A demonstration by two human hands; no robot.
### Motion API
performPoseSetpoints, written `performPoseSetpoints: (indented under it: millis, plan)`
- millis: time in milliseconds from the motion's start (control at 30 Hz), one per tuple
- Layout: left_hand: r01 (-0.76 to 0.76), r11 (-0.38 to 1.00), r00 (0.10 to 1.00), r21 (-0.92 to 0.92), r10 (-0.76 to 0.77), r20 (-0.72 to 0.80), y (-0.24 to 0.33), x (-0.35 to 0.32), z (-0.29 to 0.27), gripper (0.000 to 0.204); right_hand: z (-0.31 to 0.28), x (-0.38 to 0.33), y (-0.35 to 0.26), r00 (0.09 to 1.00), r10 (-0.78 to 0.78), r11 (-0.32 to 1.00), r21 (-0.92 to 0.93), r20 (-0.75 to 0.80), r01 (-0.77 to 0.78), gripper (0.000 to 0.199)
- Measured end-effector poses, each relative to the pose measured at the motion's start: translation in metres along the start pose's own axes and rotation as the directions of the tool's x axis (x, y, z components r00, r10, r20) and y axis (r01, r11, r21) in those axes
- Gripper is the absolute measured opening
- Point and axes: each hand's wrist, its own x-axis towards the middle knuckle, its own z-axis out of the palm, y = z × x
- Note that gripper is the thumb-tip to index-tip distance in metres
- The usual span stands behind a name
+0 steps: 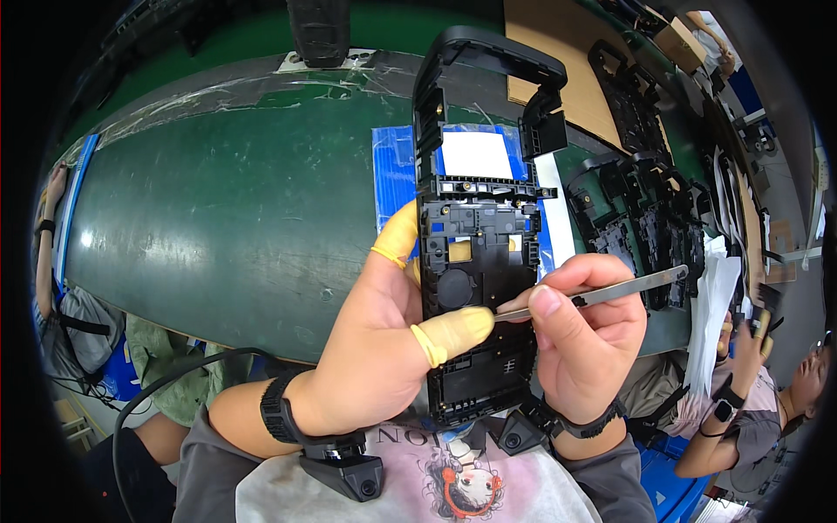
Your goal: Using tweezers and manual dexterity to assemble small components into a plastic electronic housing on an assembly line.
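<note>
A long black plastic frame (479,218), open at its far end and ribbed lower down, is held up in front of my chest. My left hand (384,322) grips it by the left edge, with yellow finger cots on the thumb and a finger; the other fingers are hidden behind it. Between thumb and fingers, my right hand (584,327) pinches metal tweezers (632,285). Their tip points left and reaches my left thumb over the frame. A round dark disc (456,288) shows on the frame just above that thumb. I cannot make out anything in the tip.
Beneath the frame, a blue sheet (392,166) with white paper lies on the green table (218,209). Several similar black frames (641,209) lie to the right, near cardboard (558,52) and white bags (715,305). Other people sit at both sides. A black cable (139,401) curves at lower left.
</note>
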Motion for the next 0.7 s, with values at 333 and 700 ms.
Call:
performPoseSetpoints:
  millis: [333,700]
  plan:
    - [0.054,0.980,0.990,0.192,-0.078,0.121,0.020,0.113,-0.010,0.026,-0.050,0.007,-0.013,0.929,-0.299,0.936,0.122,-0.218,0.330,0.019]
    - [-0.421,-0.245,0.711,0.873,0.508,0.486,0.025,0.215,-0.018,0.029,-0.124,-0.036,-0.013,0.808,-0.220,0.966,-0.007,-0.546,0.259,0.014]
